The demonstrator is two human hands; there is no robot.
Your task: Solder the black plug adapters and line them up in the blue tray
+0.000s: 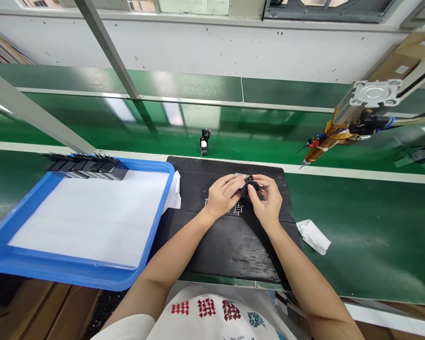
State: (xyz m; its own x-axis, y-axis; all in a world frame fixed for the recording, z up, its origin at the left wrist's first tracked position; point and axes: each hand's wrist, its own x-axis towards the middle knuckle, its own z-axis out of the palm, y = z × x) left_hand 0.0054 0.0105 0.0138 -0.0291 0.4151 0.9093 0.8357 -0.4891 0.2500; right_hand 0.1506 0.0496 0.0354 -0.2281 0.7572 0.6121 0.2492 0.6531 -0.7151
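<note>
Over the black mat (230,250), both hands are closed on one small black power adapter (247,191), with a bit of green circuit board showing at its top. My left hand (224,196) grips its left side, fingers laid across the casing. On the other side my right hand (267,198) pinches the part with the plug pins, which point right. The fingers hide much of the adapter. Beyond the mat, a second adapter (204,142), its casing open and a white part showing inside, stands on the green work surface.
At left, a blue tray (141,252) lined with white paper holds a row of black adapters (88,166) along its far edge. A dispensing nozzle (317,150) hangs at the right on a metal mount. White tissue (314,236) lies right of the mat. A metal post (108,47) rises behind.
</note>
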